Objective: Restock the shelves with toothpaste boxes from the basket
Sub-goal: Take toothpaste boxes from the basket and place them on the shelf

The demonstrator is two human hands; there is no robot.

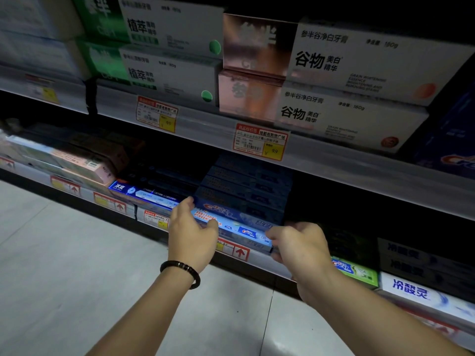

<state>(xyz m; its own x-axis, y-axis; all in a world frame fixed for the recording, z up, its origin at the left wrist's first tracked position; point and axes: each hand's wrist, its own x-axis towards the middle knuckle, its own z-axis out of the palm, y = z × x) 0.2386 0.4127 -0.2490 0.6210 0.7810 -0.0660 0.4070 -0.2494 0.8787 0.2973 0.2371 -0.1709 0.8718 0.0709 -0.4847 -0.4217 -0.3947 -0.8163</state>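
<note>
A blue Crest toothpaste box [237, 226] lies lengthwise at the front of the lower shelf [259, 255], in front of a stack of dark blue boxes [246, 186]. My left hand [191, 233], with a dark bracelet at the wrist, holds the box's left end, fingers over the top and thumb on the front face. My right hand [299, 244] grips its right end with curled fingers. The basket is not in view.
The upper shelf [334, 160] carries white, green and copper boxes with price tags on its rail. Pink boxes [84, 163] and a blue-white box [144, 194] lie left on the lower shelf, a green box [356, 272] and white boxes [421, 294] right. A dark gap sits behind my right hand. Pale floor tiles lie below.
</note>
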